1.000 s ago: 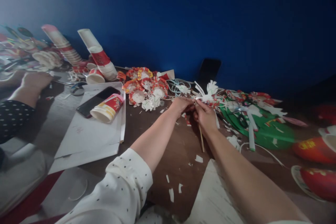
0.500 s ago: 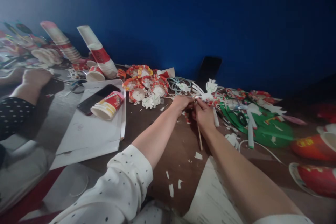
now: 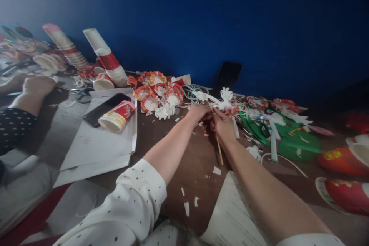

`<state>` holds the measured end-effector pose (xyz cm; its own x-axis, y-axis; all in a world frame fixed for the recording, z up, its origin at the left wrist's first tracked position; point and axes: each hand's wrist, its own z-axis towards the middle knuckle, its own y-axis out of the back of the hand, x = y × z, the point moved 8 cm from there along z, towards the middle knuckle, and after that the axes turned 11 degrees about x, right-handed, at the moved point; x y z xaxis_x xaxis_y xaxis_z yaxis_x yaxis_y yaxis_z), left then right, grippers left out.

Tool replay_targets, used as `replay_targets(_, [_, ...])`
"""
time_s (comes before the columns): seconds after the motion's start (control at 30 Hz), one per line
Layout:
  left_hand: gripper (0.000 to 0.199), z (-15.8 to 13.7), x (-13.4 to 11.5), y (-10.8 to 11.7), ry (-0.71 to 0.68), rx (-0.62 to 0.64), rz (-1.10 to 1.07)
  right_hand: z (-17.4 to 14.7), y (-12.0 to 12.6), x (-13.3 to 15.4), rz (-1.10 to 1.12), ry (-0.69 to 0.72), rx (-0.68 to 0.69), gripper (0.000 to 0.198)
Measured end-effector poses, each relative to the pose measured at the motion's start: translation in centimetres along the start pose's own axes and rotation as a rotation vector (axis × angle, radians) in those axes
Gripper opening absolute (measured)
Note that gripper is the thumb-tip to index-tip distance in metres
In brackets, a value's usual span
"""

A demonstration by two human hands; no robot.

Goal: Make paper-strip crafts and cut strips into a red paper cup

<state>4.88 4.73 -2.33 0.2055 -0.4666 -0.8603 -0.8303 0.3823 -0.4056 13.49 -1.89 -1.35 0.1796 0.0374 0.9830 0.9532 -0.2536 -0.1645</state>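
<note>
My left hand (image 3: 198, 113) and my right hand (image 3: 224, 125) meet over the dark brown table, fingertips almost touching. A thin wooden stick (image 3: 220, 150) comes down from under my right hand, whose fingers are closed round its upper part. Just beyond the fingertips is a white cut-paper flower (image 3: 226, 99) with red bits around it. My left fingers are pinched together at its near edge; what exactly they grip is partly hidden. White paper scraps (image 3: 216, 170) lie below the hands.
Red-and-white cut cup pieces (image 3: 160, 90) are piled left of my hands. A green disc (image 3: 302, 142) with scissors and a glue gun lies right. Paper cups (image 3: 117, 116), a phone (image 3: 108, 108) and white sheets (image 3: 95, 142) are left. A co-worker's hand (image 3: 39, 85) rests farther left.
The white paper flower has tilted and shifted slightly left at my fingertips. Both hands keep nearly the same place and grip; the whole view has slid a little.
</note>
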Motion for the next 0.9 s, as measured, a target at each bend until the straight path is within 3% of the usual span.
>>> replay_targets(0.23, [0.014, -0.5, -0.4, -0.8, 0.008, 0.159, -0.070, -0.1, 0.6, 0.3, -0.027, 0.005, -0.046, 0.059])
replay_targets(0.4, [0.017, -0.7, -0.3, -1.0, 0.028, 0.125, 0.008, -0.1, 0.6, 0.3, -0.065, 0.011, -0.032, 0.059])
replay_targets(0.63, [0.018, 0.1, -0.2, -0.9, -0.048, 0.108, 0.045, 0.0, 1.1, 1.4, -0.391, 0.152, -0.063, 0.048])
replay_targets(0.9, [0.018, 0.4, -0.1, -0.1, -0.068, 0.006, 0.088, 0.0, 1.0, 1.5, -0.420, 0.191, -0.079, 0.047])
